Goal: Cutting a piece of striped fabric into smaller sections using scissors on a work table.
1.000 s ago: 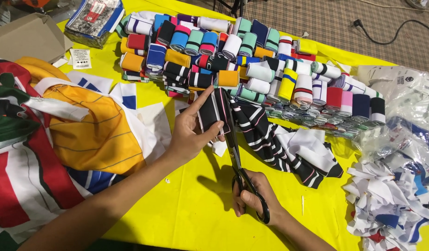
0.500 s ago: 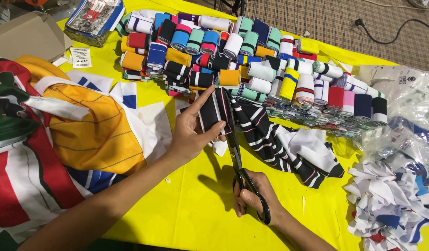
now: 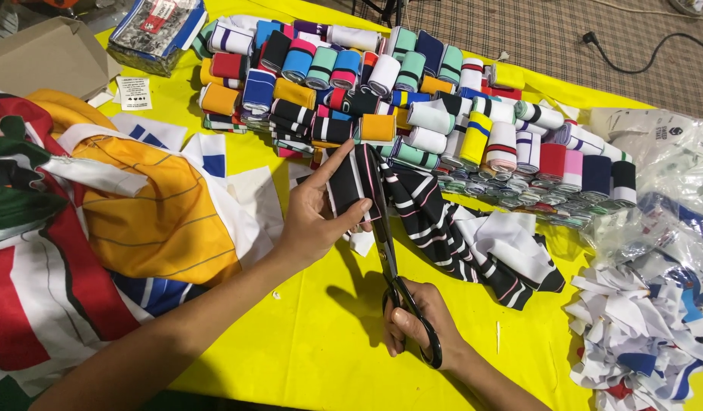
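My left hand pinches the near end of a black strip of ribbed fabric with pink and white stripes, holding it up off the yellow table. My right hand grips black-handled scissors, whose blades run up along the strip's edge right beside my left fingers. The rest of the striped strip trails to the right over white fabric pieces.
Many rolled ribbed bands in several colours are stacked at the back. Orange, red, white and green garments are heaped on the left. White and blue offcuts lie at the right, clear plastic bags above them, and a cardboard box at far left.
Almost nothing differs: both hands keep their hold, and the scissors stay along the striped strip.
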